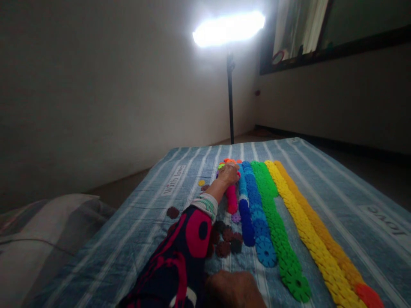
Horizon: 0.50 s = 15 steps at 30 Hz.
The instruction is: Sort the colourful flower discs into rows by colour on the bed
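Note:
My left hand (229,173) reaches to the far end of the pink row of snowflake discs (231,200). Its fingers look bent together over the pieces there, and what they grip is hidden. Orange discs (230,161) lie just beyond it. My right hand (236,290) is low at the bottom edge, blurred, its fingers out of sight. Brown and dark discs (223,249) lie loose between the two hands. A lilac disc (236,218) sits at the near end of the pink row.
Overlapping rows of blue (266,252), green (279,226), yellow (305,222) and amber discs (327,239) run lengthwise on the striped cloth (346,188). An orange-red disc (369,295) lies at the near right. A lit lamp (229,29) stands behind. Grey fabric (58,239) bulges at left.

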### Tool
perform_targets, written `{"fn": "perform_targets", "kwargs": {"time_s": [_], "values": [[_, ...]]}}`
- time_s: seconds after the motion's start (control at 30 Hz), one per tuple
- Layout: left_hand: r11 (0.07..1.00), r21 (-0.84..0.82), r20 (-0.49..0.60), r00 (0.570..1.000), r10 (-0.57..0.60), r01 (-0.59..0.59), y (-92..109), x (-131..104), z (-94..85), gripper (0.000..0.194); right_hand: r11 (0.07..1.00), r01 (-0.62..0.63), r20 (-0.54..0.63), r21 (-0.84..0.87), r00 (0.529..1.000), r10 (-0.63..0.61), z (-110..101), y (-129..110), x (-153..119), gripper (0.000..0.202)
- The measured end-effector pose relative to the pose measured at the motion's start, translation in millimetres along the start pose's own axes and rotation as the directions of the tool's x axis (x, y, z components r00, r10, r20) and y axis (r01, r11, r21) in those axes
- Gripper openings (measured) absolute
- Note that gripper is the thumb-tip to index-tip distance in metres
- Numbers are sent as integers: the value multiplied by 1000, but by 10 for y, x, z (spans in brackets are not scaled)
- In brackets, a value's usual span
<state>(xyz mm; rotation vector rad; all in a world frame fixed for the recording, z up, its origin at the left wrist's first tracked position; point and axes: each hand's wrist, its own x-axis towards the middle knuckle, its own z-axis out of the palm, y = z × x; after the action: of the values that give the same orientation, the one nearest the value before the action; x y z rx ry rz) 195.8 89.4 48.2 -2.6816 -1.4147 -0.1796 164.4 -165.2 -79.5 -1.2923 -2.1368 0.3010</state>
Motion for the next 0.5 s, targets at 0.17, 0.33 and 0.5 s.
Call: {"fn": "perform_targets", "kwargs": {"time_s": [0.17,0.33,0.5], "values": [[997,-72,-54,998,29,-33,-210,-206,-241,23,998,53,-87,23,995,-51,-336,-67,-37,9],[987,-149,102,994,-48,63,-615,-861,-471,22,992,40,-108,119,994,-27,-429,-112,-106,16],[937,-271,347,930,-118,220,-1051,-1671,-492,21,996,6,-70,86,998,0,-426,-124,-128,15]]}}
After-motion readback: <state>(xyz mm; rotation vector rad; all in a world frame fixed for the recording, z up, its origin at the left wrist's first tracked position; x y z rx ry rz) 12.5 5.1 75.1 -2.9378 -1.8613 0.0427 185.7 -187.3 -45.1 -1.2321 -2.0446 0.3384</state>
